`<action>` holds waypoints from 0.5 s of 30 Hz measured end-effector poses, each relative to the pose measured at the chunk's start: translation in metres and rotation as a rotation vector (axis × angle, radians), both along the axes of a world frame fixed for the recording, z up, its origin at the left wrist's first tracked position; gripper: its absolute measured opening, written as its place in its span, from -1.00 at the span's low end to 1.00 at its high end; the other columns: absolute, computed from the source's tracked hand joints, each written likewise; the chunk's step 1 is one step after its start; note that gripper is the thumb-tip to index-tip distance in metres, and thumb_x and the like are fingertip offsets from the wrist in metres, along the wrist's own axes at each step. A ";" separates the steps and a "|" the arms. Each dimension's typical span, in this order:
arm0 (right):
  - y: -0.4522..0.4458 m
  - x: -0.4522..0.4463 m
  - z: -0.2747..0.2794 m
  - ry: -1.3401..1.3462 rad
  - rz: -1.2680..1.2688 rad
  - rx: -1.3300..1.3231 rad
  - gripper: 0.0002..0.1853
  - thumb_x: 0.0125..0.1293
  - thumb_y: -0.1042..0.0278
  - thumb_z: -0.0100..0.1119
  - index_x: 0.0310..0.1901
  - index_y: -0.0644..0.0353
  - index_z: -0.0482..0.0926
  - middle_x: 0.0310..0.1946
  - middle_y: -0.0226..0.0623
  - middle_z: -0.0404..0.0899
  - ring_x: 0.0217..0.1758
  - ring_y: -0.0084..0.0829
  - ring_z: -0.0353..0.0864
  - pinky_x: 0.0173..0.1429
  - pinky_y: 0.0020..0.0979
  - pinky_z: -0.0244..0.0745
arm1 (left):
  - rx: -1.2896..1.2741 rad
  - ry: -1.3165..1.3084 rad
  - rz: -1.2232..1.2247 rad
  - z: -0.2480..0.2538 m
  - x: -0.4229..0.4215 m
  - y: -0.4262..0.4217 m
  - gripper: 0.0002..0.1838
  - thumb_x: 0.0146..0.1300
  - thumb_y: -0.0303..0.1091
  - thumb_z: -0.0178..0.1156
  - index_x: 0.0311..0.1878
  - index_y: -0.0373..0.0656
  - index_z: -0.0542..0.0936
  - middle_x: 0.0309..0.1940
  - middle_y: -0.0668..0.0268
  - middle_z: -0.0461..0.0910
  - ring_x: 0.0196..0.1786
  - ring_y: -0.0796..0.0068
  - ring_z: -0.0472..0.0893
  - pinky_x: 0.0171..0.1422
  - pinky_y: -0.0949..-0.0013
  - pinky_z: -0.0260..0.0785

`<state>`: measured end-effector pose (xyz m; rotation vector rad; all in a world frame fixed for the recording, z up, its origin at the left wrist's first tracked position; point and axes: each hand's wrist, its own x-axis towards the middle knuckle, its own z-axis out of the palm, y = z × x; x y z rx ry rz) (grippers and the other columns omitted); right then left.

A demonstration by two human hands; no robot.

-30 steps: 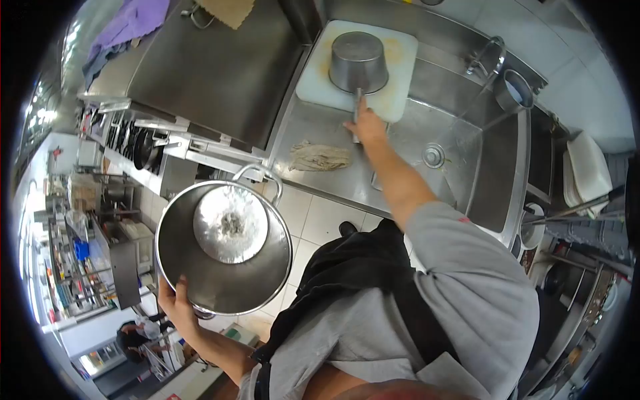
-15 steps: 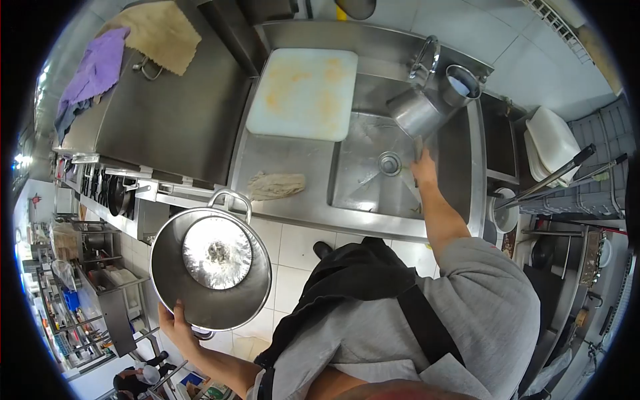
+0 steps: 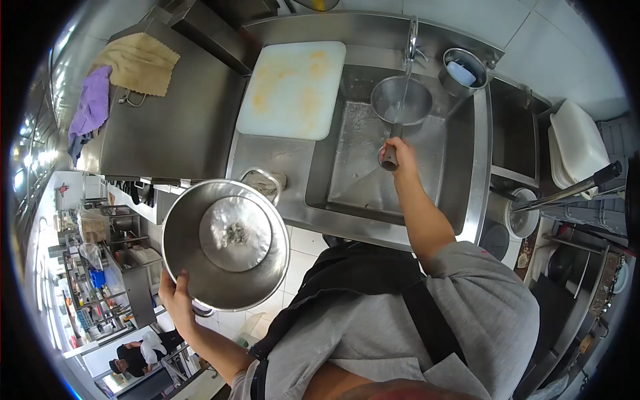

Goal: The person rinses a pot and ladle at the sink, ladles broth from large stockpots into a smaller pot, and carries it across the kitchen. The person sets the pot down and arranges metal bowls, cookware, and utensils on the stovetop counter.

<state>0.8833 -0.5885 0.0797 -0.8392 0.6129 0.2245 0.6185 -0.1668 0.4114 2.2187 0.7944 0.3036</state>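
My left hand [image 3: 177,298] grips the lower left rim of a large two-handled steel pot [image 3: 187,240], tilted so its inside faces me. A pale patch shows in the middle of its shiny bottom. My right hand [image 3: 400,157] is closed around the handle of a saucepan [image 3: 419,110], which is held over the steel sink [image 3: 360,183] beneath the faucet [image 3: 412,40]. A stream of water appears to run into the saucepan. Behind the pot's upper loop handle lies a crumpled cloth [image 3: 280,181] on the counter edge.
A stained white cutting board [image 3: 291,91] lies left of the sink. A steel container [image 3: 461,72] with a pale item inside stands at the sink's back right corner. Cloths [image 3: 137,63] hang over the left steel surface. Another person [image 3: 143,353] is in the far lower left.
The saucepan has swung left from the sink's right side to under the faucet, and its opening now faces up. Water now appears to flow. The large pot has shifted slightly right and up.
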 end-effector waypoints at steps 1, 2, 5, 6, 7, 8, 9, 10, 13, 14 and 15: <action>-0.003 -0.005 -0.004 0.034 -0.019 0.135 -0.74 0.06 0.47 0.15 -0.19 0.32 0.43 -0.47 -0.17 0.53 -0.59 -0.35 0.54 -0.51 -0.32 0.50 | 0.060 0.076 -0.061 0.006 0.012 -0.014 -0.68 0.20 -0.40 0.15 0.00 -0.32 0.54 -0.26 0.24 0.64 -0.23 0.54 0.52 -0.10 0.44 0.34; -0.010 -0.011 0.005 0.029 -0.017 0.138 -0.74 0.06 0.47 0.15 -0.19 0.32 0.43 -0.47 -0.17 0.53 -0.59 -0.35 0.54 -0.51 -0.32 0.50 | 0.133 0.058 -0.116 0.010 0.031 -0.037 -0.66 0.16 -0.38 0.13 0.00 -0.33 0.52 -0.35 0.19 0.64 -0.32 0.52 0.50 -0.19 0.42 0.34; -0.034 -0.032 0.066 -0.023 0.170 0.020 -0.80 0.10 0.43 0.15 -0.24 0.28 0.45 -0.48 -0.21 0.53 -0.59 -0.38 0.53 -0.51 -0.35 0.48 | 0.280 0.155 -0.346 0.018 0.077 -0.072 -0.63 0.13 -0.34 0.13 -0.01 -0.35 0.51 -0.50 -0.07 0.58 -0.47 0.20 0.58 -0.30 0.21 0.36; -0.042 -0.036 0.079 -0.059 0.176 -0.011 -0.82 0.11 0.41 0.15 -0.27 0.27 0.45 -0.50 -0.23 0.52 -0.60 -0.39 0.52 -0.51 -0.35 0.47 | 0.326 0.215 -0.396 0.018 0.090 -0.080 -0.64 0.14 -0.32 0.14 -0.03 -0.35 0.51 -0.55 -0.12 0.55 -0.50 0.04 0.57 -0.32 0.13 0.35; -0.051 -0.038 0.090 -0.094 0.178 -0.043 -0.84 0.12 0.39 0.15 -0.29 0.25 0.46 -0.51 -0.25 0.52 -0.60 -0.40 0.52 -0.51 -0.36 0.46 | 0.403 0.340 -0.438 0.024 0.107 -0.097 -0.63 0.15 -0.30 0.14 -0.04 -0.36 0.50 -0.60 -0.12 0.52 -0.51 -0.07 0.54 -0.32 0.09 0.35; -0.059 -0.040 0.100 -0.096 0.173 -0.054 -0.84 0.12 0.39 0.15 -0.29 0.25 0.46 -0.51 -0.25 0.52 -0.60 -0.40 0.52 -0.51 -0.36 0.46 | 0.399 0.421 -0.496 0.029 0.124 -0.116 -0.63 0.16 -0.28 0.14 -0.06 -0.39 0.50 -0.61 -0.15 0.51 -0.47 -0.17 0.56 -0.29 0.02 0.35; -0.068 -0.044 0.109 -0.106 0.164 -0.133 -0.78 0.11 0.40 0.16 -0.22 0.30 0.48 -0.51 -0.25 0.53 -0.59 -0.40 0.52 -0.51 -0.35 0.44 | 0.422 0.380 -0.539 0.019 0.136 -0.125 -0.64 0.16 -0.27 0.14 -0.11 -0.41 0.50 -0.57 -0.19 0.52 -0.38 -0.23 0.57 -0.24 -0.04 0.35; -0.078 -0.048 0.115 -0.115 0.152 -0.213 -0.71 0.09 0.41 0.17 -0.15 0.35 0.50 -0.51 -0.25 0.53 -0.59 -0.39 0.53 -0.52 -0.34 0.42 | 0.413 0.391 -0.606 0.009 0.150 -0.132 -0.67 0.17 -0.26 0.12 -0.16 -0.40 0.50 -0.54 -0.22 0.53 -0.33 -0.27 0.57 -0.17 -0.07 0.37; -0.130 -0.067 0.125 -0.192 0.382 -0.737 -0.49 0.05 0.44 0.19 0.09 0.41 0.47 -0.44 -0.17 0.59 -0.49 -0.31 0.61 -0.40 -0.27 0.49 | 0.497 0.277 -0.810 -0.018 0.191 -0.164 -0.68 0.20 -0.27 0.06 -0.17 -0.39 0.50 -0.51 -0.19 0.57 -0.31 -0.28 0.58 -0.11 -0.06 0.40; -0.144 -0.076 0.131 -0.189 0.371 -0.754 -0.49 0.05 0.44 0.19 0.09 0.41 0.47 -0.44 -0.17 0.59 -0.49 -0.31 0.61 -0.40 -0.27 0.49 | 0.478 0.320 -0.849 -0.031 0.206 -0.174 -0.66 0.20 -0.27 0.03 -0.17 -0.42 0.49 -0.51 -0.18 0.58 -0.32 -0.25 0.59 -0.07 -0.06 0.41; -0.156 -0.089 0.139 -0.170 0.438 -1.002 -0.43 0.05 0.45 0.19 0.17 0.35 0.41 -0.35 -0.07 0.60 -0.38 -0.19 0.62 -0.28 -0.23 0.50 | 0.457 0.366 -0.886 -0.040 0.220 -0.187 -0.65 0.20 -0.27 0.01 -0.17 -0.44 0.49 -0.50 -0.17 0.59 -0.34 -0.22 0.61 -0.03 -0.05 0.43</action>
